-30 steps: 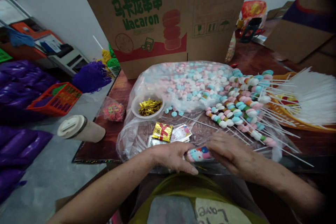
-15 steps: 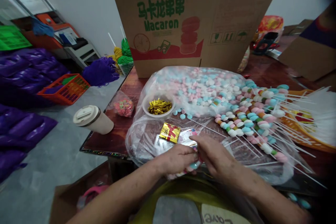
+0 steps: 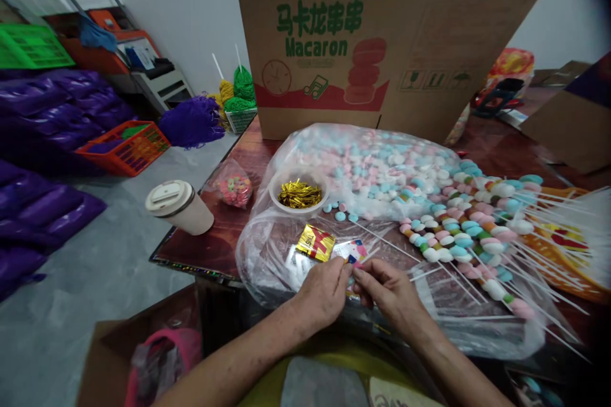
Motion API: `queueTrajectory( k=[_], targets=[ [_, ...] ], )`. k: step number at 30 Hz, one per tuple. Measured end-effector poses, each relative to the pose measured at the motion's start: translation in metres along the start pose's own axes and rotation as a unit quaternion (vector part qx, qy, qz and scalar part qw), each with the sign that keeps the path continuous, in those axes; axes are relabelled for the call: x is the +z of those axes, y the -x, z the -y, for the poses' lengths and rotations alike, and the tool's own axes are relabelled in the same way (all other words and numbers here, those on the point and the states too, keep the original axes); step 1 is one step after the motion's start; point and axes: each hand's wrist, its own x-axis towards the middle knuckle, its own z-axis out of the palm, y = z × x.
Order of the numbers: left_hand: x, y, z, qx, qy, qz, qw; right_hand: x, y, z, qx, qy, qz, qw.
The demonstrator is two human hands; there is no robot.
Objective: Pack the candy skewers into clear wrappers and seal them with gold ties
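Between my two hands is a small printed plastic bag (image 3: pixel 352 260) with blue and pink on it. My left hand (image 3: pixel 324 287) pinches its left side, and my right hand (image 3: pixel 387 291) pinches the right side with thumb and fingers. Most of the bag, and what is inside it, is hidden by my hands. Just beyond lie a gold-and-red packet (image 3: pixel 315 243) and flat printed bags (image 3: pixel 347 248). A white bowl (image 3: pixel 275 193) holds gold twist ties (image 3: pixel 300 194). To the right are piled marshmallow skewers (image 3: pixel 461 235) in pink, blue and white.
A large clear bag of marshmallows (image 3: pixel 377 162) lies before the tall carton (image 3: pixel 329 95). On the left stand a lidded cup (image 3: pixel 184 206) and a bag of small pink candies (image 3: pixel 235 191). An orange basket (image 3: pixel 554 261) with white sticks is at the right.
My fingers have gone from overlapping low over the bag to pinching its two sides, with both hands now drawn apart. The view has shifted slightly left.
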Motion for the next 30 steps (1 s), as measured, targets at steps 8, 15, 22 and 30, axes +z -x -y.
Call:
queueTrajectory(
  k=[8,15,22,30],
  targets=[
    [-0.028,-0.004,0.003,-0.032,0.137,0.222,0.965,0.004,-0.002,0.011,-0.154,0.205,0.017,0.966],
    [-0.031,-0.008,0.008,-0.101,0.161,0.213,0.958,-0.012,-0.019,0.032,-0.463,0.534,-0.045,0.706],
    [-0.051,-0.011,0.017,-0.031,0.105,0.372,0.922,-0.001,-0.024,0.023,-0.469,0.592,0.155,0.637],
    [-0.074,0.014,0.036,0.256,-0.280,-0.017,0.925,0.019,-0.063,0.045,0.090,0.190,0.362,0.908]
  ],
)
